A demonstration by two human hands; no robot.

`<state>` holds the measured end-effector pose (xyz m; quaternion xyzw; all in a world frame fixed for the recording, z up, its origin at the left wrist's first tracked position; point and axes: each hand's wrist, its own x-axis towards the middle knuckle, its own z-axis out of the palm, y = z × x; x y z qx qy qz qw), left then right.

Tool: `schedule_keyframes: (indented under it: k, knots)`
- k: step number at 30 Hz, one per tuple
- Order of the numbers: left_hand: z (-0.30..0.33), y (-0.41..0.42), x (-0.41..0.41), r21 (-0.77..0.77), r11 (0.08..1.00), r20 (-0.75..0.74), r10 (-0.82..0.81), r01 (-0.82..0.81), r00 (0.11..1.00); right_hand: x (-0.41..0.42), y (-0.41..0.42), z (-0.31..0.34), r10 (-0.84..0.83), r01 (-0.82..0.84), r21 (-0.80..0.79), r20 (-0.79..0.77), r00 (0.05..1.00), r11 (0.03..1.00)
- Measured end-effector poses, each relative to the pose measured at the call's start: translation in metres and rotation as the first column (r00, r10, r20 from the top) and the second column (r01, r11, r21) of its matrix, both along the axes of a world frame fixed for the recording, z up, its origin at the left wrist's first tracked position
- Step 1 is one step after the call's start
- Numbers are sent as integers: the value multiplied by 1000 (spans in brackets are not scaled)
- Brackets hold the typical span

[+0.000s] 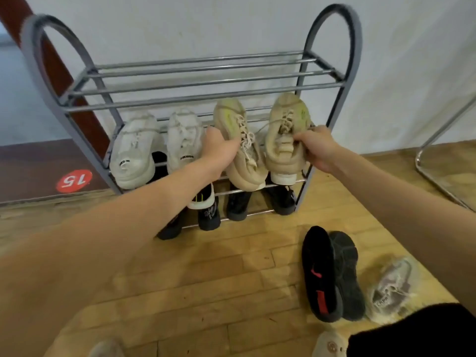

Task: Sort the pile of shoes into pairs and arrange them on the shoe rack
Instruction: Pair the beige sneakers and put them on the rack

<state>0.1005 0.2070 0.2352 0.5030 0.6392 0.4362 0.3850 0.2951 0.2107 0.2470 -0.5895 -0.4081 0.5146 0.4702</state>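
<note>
A grey metal shoe rack (195,99) stands against the white wall. Its middle shelf carries two white sneakers (134,150) on the left. To their right, my left hand (219,150) grips one beige sneaker (242,155) by its side. My right hand (316,148) grips the matching beige sneaker (283,140) at its collar. Both beige shoes rest with heels on the front bar. Several black shoes (238,203) sit on the bottom shelf. The top shelf holds nothing.
On the wooden floor to the right lie a black sneaker with red marks (322,274), a dark grey one (346,274) beside it, and a pale grey sneaker (391,287). A chrome frame (438,173) stands at far right. A red "15" sticker (74,180) marks the floor at left.
</note>
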Motion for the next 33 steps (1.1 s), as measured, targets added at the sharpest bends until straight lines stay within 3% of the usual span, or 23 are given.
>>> schedule_keyframes:
  k: [3,7,14,20,26,28,30,33]
  knots:
    - [-10,36,2,28,999,-46,33,-32,998,-3,38,-10,-44,43,24,30,999,999]
    - [-19,69,4,8,999,2,32,-32,999,-6,76,-14,-135,131,52,66,989,990]
    - [-33,80,10,17,997,-338,75,-74,938,-12,98,-27,-138,126,71,199,970,989]
    - [-32,60,2,116,993,-488,57,0,871,-9,79,-44,-166,133,123,330,929,984]
    - [-42,-6,13,297,951,-577,107,86,810,-24,3,-72,-180,3,274,625,759,962]
    - [-55,-36,12,386,915,-558,132,115,819,-26,-30,-93,-137,-70,247,726,674,966]
    - [-74,-68,8,397,907,-527,100,141,844,-29,-65,-117,-47,-127,170,755,654,977]
    - [-114,-124,-3,240,956,-510,-22,167,860,-34,-119,-158,175,-188,-70,759,628,980]
